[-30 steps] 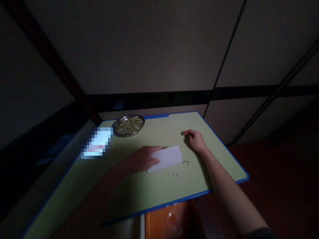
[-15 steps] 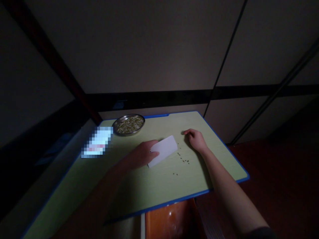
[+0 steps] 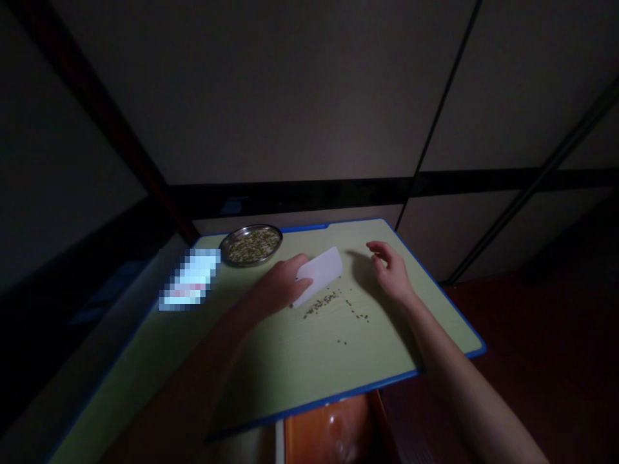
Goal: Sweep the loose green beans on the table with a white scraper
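Note:
My left hand (image 3: 282, 281) is closed on the lower left end of a white card (image 3: 320, 273), thumb on top. The card tilts over the pale green table (image 3: 271, 380). A streak of small dark seeds (image 3: 322, 303) lies just below the card's near edge, with more scattered to its right. My right hand (image 3: 389, 269) is raised a little above the table at the right, fingers curved and thumb apart, holding nothing. Its shadow falls between it and the card. At the back left stands a round metal plate (image 3: 222, 252) with green and whitish seeds in it.
A pixelated bright rectangle (image 3: 191, 278) shows at the table's left edge. Blue trim (image 3: 358, 390) runs round the table. Below the front edge is a shiny orange-brown surface (image 3: 314, 432). Behind the table rises a panelled wall (image 3: 290, 90).
The card has moved up and away, uncovering the streak of seeds that was hidden under it. My right hand has lifted, shifted slightly right and opened its fingers.

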Available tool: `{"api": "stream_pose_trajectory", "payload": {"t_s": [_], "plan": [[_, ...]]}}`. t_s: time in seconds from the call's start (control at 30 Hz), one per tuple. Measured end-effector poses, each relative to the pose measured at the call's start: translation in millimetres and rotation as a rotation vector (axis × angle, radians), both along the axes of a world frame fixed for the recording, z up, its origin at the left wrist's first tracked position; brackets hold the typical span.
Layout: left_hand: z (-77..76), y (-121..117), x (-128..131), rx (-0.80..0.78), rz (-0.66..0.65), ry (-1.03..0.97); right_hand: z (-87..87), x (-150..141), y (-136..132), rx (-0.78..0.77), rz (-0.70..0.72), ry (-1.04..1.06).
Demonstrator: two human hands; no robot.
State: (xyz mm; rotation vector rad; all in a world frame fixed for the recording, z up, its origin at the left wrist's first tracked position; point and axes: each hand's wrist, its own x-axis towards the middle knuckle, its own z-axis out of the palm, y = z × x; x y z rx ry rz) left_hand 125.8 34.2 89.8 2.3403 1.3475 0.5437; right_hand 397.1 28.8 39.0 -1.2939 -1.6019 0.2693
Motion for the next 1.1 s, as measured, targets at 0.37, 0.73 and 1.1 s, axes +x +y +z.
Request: {"api": "stream_pose_trajectory", "payload": {"t_s": [0.37,0.73,1.1], "plan": [[0.9,-21,-13,0.031,0.02,-0.293,90.9,-61,-48,-0.155,0.297,-0.888],[-72.9,9,-82,0.038,0.446,-0.279,52.1,1,-6,-0.161,0.066,-0.736],[-81.7,13,-85,0.025,0.419,-0.259,44.5,12,-92,-0.207,0.166,-1.048]]}}
